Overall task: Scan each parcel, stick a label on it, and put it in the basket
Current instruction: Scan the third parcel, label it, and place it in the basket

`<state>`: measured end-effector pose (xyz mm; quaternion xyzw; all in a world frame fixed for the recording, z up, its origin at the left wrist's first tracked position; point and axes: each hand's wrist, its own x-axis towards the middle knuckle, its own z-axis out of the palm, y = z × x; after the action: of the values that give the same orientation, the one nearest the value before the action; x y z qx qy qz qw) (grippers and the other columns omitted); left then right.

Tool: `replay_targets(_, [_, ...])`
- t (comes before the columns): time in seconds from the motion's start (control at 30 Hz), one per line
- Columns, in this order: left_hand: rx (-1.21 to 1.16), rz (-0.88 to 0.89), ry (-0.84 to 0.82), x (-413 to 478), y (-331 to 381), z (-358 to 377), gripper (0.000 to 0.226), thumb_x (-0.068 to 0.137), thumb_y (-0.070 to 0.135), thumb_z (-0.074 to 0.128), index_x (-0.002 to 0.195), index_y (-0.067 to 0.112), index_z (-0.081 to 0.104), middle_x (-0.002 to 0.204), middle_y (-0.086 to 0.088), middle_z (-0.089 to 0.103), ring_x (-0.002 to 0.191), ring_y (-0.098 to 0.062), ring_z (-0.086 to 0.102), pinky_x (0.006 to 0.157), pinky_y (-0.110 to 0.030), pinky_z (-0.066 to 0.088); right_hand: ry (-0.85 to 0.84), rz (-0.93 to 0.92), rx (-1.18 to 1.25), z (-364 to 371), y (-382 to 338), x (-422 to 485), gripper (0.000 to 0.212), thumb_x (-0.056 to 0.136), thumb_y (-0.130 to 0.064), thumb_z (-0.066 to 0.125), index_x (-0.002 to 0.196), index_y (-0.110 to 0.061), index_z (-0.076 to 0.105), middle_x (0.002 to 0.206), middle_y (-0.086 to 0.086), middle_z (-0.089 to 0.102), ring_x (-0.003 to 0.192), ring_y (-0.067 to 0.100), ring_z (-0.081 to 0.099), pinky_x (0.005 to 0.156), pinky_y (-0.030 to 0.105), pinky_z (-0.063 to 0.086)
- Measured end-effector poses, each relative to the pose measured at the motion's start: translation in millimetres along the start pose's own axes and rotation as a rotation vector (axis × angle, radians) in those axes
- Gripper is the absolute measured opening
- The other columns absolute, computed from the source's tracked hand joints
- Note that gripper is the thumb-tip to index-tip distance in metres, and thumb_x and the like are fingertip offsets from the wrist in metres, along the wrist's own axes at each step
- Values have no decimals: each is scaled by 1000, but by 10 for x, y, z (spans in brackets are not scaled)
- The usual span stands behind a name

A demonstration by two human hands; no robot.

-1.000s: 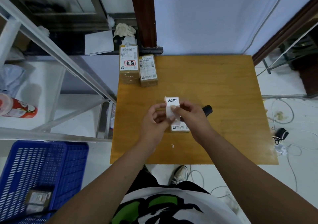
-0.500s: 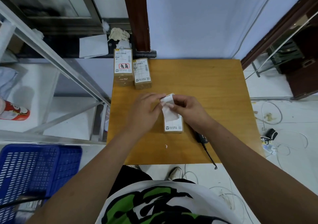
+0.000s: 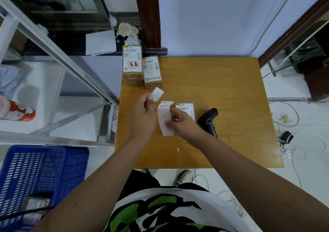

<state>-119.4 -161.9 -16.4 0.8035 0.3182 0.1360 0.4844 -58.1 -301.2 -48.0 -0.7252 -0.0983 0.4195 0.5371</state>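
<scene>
A brown parcel with a shipping label lies mid-table, partly behind my right hand. My left hand pinches a small white sticker lifted above the table. My right hand holds the white backing strip that hangs down in front of the parcel. Two more labelled parcels, a taller one and a shorter one, stand at the table's far left corner. The black scanner lies just right of my right hand. The blue basket sits on the floor at lower left with a parcel inside.
The wooden table stands against a pale wall. A metal shelf frame runs along the left. Cables and a black plug lie on the floor to the right. A small white scrap lies near the table's front.
My left hand has peeled the sticker off the strip and moved up and left. The parcel with its label and the scanner beside it now show.
</scene>
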Motion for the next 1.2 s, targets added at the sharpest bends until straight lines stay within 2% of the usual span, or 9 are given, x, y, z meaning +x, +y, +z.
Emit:
replay_targets(0.07, [-70, -54, 13, 36, -53, 8, 28, 110, 34, 43, 101, 21, 66, 76, 6, 70, 71, -5, 65, 69, -23, 50, -9, 48, -50, 199, 217, 121, 30, 92, -8, 59, 120, -18, 67, 110, 20, 69, 100, 38, 67, 88, 56, 57])
replay_targets(0.17, [-214, -116, -14, 53, -174, 48, 26, 110, 29, 47, 110, 18, 71, 87, 8, 78, 75, -10, 72, 72, -27, 58, -21, 165, -127, 415, 514, 222, 27, 95, -2, 53, 113, -13, 71, 88, 2, 67, 82, 19, 62, 73, 35, 53])
replay_targets(0.33, [-341, -220, -72, -11, -303, 189, 23, 104, 32, 60, 110, 19, 79, 88, 4, 80, 85, -12, 76, 81, -30, 60, 36, 386, -169, 525, 876, 240, 31, 102, -12, 61, 132, -10, 65, 107, 0, 63, 100, 18, 59, 81, 28, 47])
replay_targets(0.47, [-341, -292, -134, -41, -329, 386, 19, 99, 23, 69, 117, 23, 75, 88, 5, 80, 83, -11, 77, 75, -29, 60, 110, 314, -187, 482, 868, 156, 13, 98, -19, 65, 108, -12, 70, 95, 0, 70, 92, 21, 64, 74, 30, 50])
replay_targets(0.57, [-360, -380, -163, -98, -349, 535, 24, 97, 20, 70, 118, 30, 69, 86, 5, 80, 79, -9, 77, 67, -23, 56, 132, 174, -254, 357, 797, -19, 27, 98, -16, 62, 123, -12, 68, 114, 7, 71, 100, 19, 61, 85, 36, 50])
replay_targets(0.73, [-418, -514, -141, -156, -368, 794, 6, 96, 17, 70, 95, 23, 70, 80, 6, 79, 71, -15, 75, 56, -24, 48, 223, 109, -334, 32, 766, -265, 37, 97, -20, 56, 132, -22, 68, 133, -1, 69, 124, 19, 61, 100, 36, 51])
replay_targets(0.83, [-405, -542, -179, -201, -416, 920, 7, 96, 20, 71, 101, 16, 74, 74, 24, 75, 69, -12, 73, 51, -19, 46, 336, 118, -349, -152, 750, -365, 25, 101, -27, 56, 114, -23, 77, 101, -4, 77, 96, 16, 69, 83, 32, 55])
replay_targets(1.03, [-357, -638, -155, -298, -454, 1079, 13, 93, 26, 77, 105, 21, 79, 87, 5, 76, 60, -2, 63, 51, -15, 44, 494, 118, -205, -363, 816, -387, 29, 101, -43, 59, 87, -22, 72, 68, -4, 68, 62, 18, 66, 65, 49, 61])
replay_targets(1.2, [-354, -648, -157, -322, -469, 1190, 10, 93, 19, 77, 102, 20, 80, 95, 2, 79, 64, -7, 67, 48, -13, 45, 444, 161, -94, -488, 761, -241, 30, 97, -44, 69, 102, -15, 72, 85, 5, 75, 65, 16, 69, 64, 46, 65])
